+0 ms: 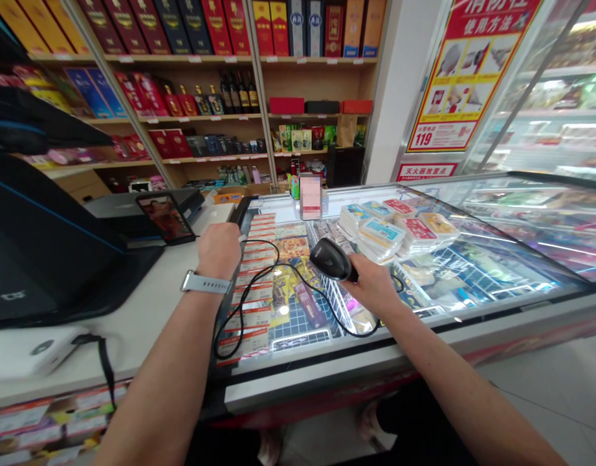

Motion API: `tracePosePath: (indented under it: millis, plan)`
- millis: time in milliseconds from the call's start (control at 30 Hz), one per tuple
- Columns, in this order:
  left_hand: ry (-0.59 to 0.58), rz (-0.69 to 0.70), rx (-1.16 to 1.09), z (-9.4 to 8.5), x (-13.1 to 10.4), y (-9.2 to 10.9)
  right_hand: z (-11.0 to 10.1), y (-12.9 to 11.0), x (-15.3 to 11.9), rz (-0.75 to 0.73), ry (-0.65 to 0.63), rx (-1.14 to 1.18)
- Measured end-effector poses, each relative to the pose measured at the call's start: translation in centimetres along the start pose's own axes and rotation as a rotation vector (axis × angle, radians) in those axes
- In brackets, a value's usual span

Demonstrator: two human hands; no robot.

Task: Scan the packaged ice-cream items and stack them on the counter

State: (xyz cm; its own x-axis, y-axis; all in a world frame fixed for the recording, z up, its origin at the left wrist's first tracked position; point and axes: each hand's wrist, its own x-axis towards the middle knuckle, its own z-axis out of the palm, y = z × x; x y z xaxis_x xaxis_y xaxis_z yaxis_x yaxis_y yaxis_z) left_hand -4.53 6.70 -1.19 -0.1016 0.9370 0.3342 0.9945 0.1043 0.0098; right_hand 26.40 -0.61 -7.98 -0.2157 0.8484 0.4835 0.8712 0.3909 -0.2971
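Right hand (375, 281) wrapped round the grip of a black handheld scanner (331, 259); fingers curled in, thumb side uppermost. Scanner is held above the glass top of a chest freezer (302, 382), its head pointing away and to the left.

Left hand (219, 249) curled into a loose fist, back of the hand up, near the freezer's left edge. Fingertips hidden; cannot tell whether it grips the black cable (242, 301) that shows just beside it. Grey-strapped watch (205, 282) on that wrist.

Cable lies in wide loops across the freezer top, over a strip of printed price labels (249, 323).

Beyond the scanner, clear-wrapped packs (399, 226) with red and blue labels sit in stacks. To the left, a pale bench (154, 291) carries a propped phone (165, 218), screen lit, and a white device (28, 349). Boxed bottles line the shelves (186, 58) behind.
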Motion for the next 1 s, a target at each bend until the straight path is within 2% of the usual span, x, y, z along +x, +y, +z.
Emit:
tracePosePath:
  millis: [100,200,400,500,567,667,800,900,1000]
  plan:
    - [-0.081,0.079,0.101,1.2,0.0,0.7,-0.1,-0.1,0.0,0.002,0.001,0.001]
    - [-0.115,0.118,0.118,2.0,0.0,1.1,-0.3,-0.2,0.0,0.009,-0.003,0.002]
    - [-0.182,0.191,0.105,3.1,0.2,0.8,-0.5,-0.4,0.0,0.027,-0.021,-0.008]
    - [-0.146,0.189,0.089,3.4,0.6,1.0,-0.5,-0.4,0.0,0.027,-0.042,-0.025]
    - [-0.048,0.212,0.022,3.1,0.8,2.1,-0.4,-0.4,0.0,0.014,-0.062,-0.026]
    - [0.107,0.352,-0.205,1.9,1.1,5.6,-0.4,-0.5,0.0,-0.005,-0.105,-0.033]
    - [0.154,0.683,-0.397,-0.5,0.9,13.1,-0.5,-0.9,0.0,-0.006,-0.153,-0.080]
    - [0.079,0.960,-0.326,-1.7,0.5,18.8,-0.7,-1.1,0.0,0.001,-0.189,-0.099]
    - [-0.076,1.054,-0.187,-2.2,0.4,22.8,-0.7,-1.1,0.1,-0.003,-0.233,-0.119]
